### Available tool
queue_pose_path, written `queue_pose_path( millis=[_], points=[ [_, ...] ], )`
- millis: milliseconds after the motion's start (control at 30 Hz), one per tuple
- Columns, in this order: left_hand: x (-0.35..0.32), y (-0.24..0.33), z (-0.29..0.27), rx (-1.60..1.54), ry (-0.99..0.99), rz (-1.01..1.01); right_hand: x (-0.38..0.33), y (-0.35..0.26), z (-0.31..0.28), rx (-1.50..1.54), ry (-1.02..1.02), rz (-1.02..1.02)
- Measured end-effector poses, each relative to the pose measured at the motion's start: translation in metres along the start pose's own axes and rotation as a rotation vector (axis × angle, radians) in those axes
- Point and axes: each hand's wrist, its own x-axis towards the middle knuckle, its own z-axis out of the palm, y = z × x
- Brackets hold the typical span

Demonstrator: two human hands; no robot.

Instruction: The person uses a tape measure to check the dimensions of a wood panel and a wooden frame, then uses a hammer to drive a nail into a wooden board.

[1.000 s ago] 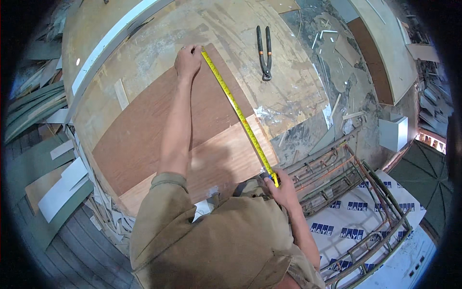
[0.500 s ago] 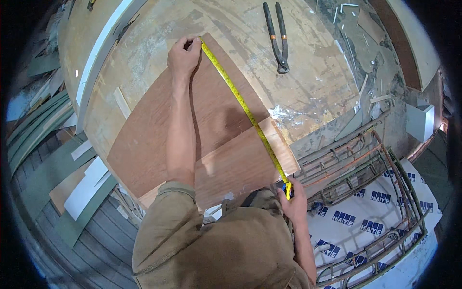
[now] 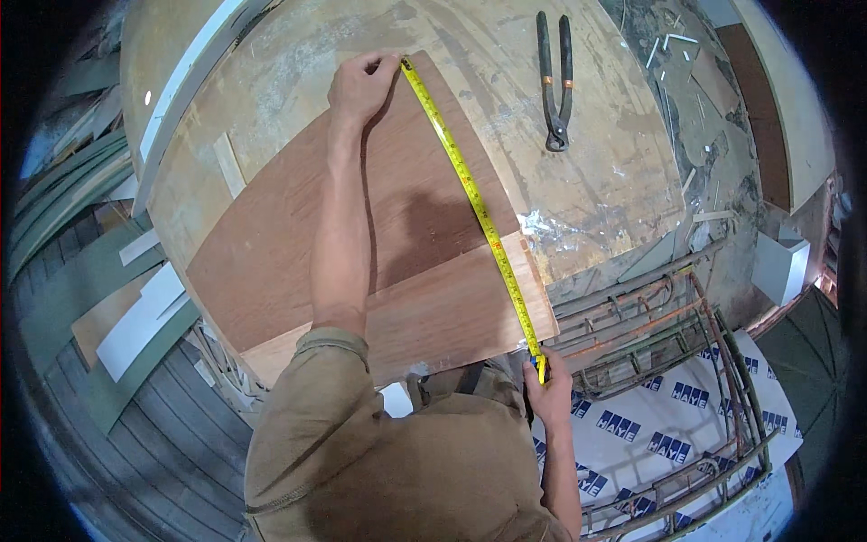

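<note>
A yellow tape measure [image 3: 473, 196] is drawn out along the right part of a brown wooden board [image 3: 424, 253]. At the board's far edge my left hand [image 3: 363, 88] pinches the hooked end of the blade between thumb and fingers. My right hand [image 3: 551, 390] is closed round the tape's case at the near right corner, and the palm hides most of that case. The board has a darker far section and a lighter strip nearer to me. My left forearm lies across its middle.
Black-handled pincers [image 3: 556, 90] lie on the worn, stained worktable [image 3: 614, 208], right of the board. A rusty metal frame [image 3: 650, 325] stands at the right over a white printed sheet [image 3: 650, 420]. White offcuts [image 3: 140, 325] and green strips lie at the left, with a curved white-edged piece [image 3: 190, 77] far left.
My left hand and the blade's end have shifted slightly right in view, and so have the pincers. The blade now lies a little steeper. Both hands keep their hold.
</note>
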Motion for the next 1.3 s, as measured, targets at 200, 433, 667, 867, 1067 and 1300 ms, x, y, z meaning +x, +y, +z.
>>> queue_pose_path(
  millis=[200, 433, 667, 867, 1067, 1300],
  points=[
    [-0.007, 0.011, 0.000, 0.085, 0.065, 0.009, 0.001, -0.003, 0.000, 0.001, 0.017, -0.015],
    [-0.008, 0.015, -0.002, 0.075, 0.075, 0.000, 0.004, 0.006, -0.001, 0.029, -0.036, -0.011],
    [-0.012, 0.023, -0.007, 0.041, -0.007, -0.042, 0.006, 0.003, -0.011, 0.042, -0.054, -0.025],
    [-0.007, 0.018, -0.008, 0.040, -0.064, -0.042, 0.004, 0.000, -0.009, 0.030, 0.017, -0.142],
    [-0.003, 0.010, -0.005, 0.002, -0.055, 0.022, 0.006, 0.002, -0.010, -0.046, 0.002, -0.192],
    [0.005, 0.006, -0.002, -0.022, -0.058, 0.072, 0.009, 0.008, -0.014, -0.059, -0.047, -0.186]
  ],
)
